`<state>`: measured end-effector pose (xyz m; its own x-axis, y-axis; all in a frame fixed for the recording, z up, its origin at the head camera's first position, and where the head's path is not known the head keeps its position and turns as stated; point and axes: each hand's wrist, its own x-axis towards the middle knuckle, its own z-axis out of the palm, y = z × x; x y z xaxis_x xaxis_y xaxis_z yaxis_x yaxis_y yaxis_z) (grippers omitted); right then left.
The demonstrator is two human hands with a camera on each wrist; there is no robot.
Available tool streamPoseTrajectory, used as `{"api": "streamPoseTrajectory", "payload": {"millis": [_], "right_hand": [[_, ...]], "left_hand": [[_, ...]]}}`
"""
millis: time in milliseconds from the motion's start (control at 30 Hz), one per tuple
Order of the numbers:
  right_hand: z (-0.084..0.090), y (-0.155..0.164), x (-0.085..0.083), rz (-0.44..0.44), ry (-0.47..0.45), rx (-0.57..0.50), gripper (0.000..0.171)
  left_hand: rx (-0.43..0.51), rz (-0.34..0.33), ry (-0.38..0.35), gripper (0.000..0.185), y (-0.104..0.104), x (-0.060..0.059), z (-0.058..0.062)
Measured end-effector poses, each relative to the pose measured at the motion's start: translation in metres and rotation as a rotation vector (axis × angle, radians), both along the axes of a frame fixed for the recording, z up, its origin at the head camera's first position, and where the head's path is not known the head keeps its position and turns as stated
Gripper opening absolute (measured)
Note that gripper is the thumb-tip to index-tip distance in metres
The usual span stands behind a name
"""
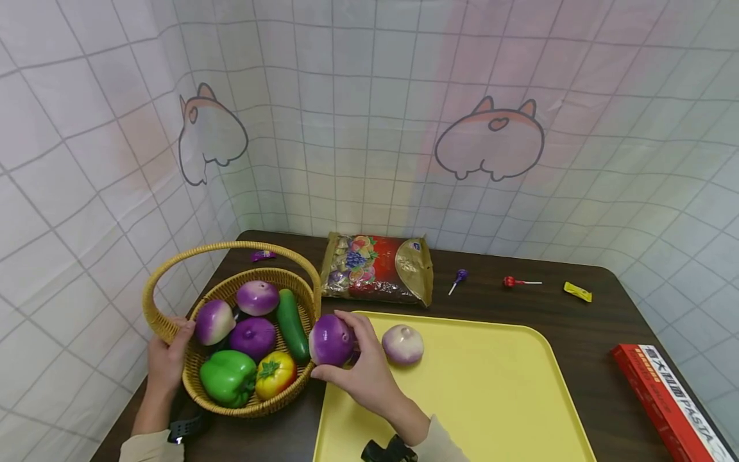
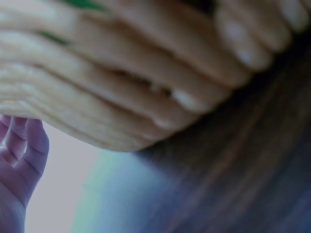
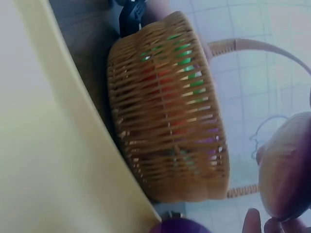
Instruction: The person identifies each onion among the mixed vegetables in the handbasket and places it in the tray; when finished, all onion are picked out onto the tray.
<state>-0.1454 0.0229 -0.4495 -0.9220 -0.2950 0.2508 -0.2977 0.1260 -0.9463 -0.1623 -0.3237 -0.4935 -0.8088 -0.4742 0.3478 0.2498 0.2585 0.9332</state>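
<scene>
Brown table (image 1: pixel 519 308), with a tiled cloth backdrop behind and to the left. Yellow tray (image 1: pixel 479 398) lies on the table's near side. Wicker basket (image 1: pixel 271 401) stands just left of the tray, touching its edge or nearly so; it holds three purple turnips, a cucumber (image 1: pixel 291 324), a green pepper (image 1: pixel 228 377) and a tomato (image 1: pixel 275 374). Candy bag (image 1: pixel 378 267) lies behind the tray. Red pasta box (image 1: pixel 670 401) lies at the table's right edge.

Right hand (image 1: pixel 366 372): fingers curled round a purple turnip (image 1: pixel 330 340), held over the tray's left corner, just beside the basket rim. Pale turnip (image 1: pixel 402 344) rests on the tray, just right of that hand.

Left hand (image 1: pixel 167 359): fingers curled on the basket's left rim, by the handle base.

Far edge: two lollipops (image 1: pixel 458 278) and a yellow wrapper (image 1: pixel 578 291).
</scene>
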Motion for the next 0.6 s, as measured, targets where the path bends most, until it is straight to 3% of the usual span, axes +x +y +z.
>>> {"api": "streamPoseTrajectory", "payload": {"millis": [400,600], "right_hand": [[-0.004,0.036,0.011,0.009,0.064,0.05,0.084],[-0.007,0.059,0.011,-0.033,0.087,0.05,0.092]], "left_hand": [[-0.017,-0.006,0.02,0.011,0.001,0.0,0.002],[-0.014,-0.008,0.024,0.01,0.001,0.0,0.001]]}}
